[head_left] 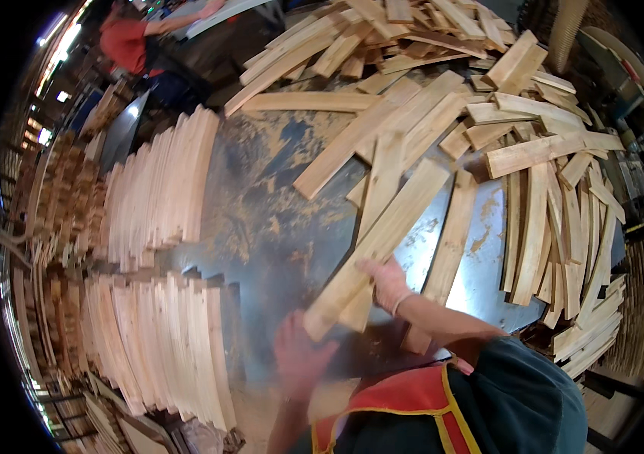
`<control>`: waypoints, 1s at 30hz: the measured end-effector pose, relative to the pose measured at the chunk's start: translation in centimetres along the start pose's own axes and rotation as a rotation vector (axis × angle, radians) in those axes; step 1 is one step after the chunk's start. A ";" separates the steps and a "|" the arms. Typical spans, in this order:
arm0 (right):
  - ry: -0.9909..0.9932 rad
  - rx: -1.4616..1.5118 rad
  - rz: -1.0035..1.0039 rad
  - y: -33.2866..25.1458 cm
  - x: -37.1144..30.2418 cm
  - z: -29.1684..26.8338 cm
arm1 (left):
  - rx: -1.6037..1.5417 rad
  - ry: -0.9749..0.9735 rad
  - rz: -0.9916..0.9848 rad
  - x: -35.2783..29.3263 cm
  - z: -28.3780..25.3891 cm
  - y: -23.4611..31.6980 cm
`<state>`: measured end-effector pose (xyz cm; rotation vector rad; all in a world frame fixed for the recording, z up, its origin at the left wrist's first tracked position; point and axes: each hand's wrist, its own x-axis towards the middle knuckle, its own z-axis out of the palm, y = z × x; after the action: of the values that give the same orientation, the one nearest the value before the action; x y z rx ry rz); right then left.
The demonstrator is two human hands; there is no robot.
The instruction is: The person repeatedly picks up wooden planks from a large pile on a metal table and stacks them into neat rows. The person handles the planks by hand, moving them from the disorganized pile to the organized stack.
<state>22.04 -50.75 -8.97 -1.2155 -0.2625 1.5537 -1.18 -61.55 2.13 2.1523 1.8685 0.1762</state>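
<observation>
My right hand (387, 284) is closed on the edge of a pale wooden board (382, 242), which slants from lower left to upper right above the metal table (261, 204). My left hand (301, 354), blurred by motion, is beside the board's near end with thumb and fingers apart. I cannot make out whether it touches the wood. Partly beneath the held board lies another board (384, 170), its near end showing by my right hand. To the right of that hand a further board (451, 242) rests lengthwise on the table.
Two neat rows of upright boards, a far stack (159, 185) and a near stack (159, 340), line the left side. A jumbled heap of boards (413, 45) covers the back and right. Sawdust streaks the tabletop. At the far left a person in a red shirt (124, 41) reaches over another surface.
</observation>
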 end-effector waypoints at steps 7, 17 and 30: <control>-0.694 -0.789 0.199 6.0 -14.8 6.6 | 0.047 -0.194 -0.245 -2.1 2.3 -5.4; 0.061 -0.436 -0.388 -4.2 -7.4 -1.4 | -0.036 0.032 -0.425 -10.6 -3.0 -14.9; 0.399 -0.044 -0.314 -16.0 8.0 -17.7 | 0.378 -0.006 -0.405 -6.1 2.0 -14.0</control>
<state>46.59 -45.37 -10.09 -1.4137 -0.2135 1.0163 -14.86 -66.14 -3.33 1.9166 2.4411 -0.2895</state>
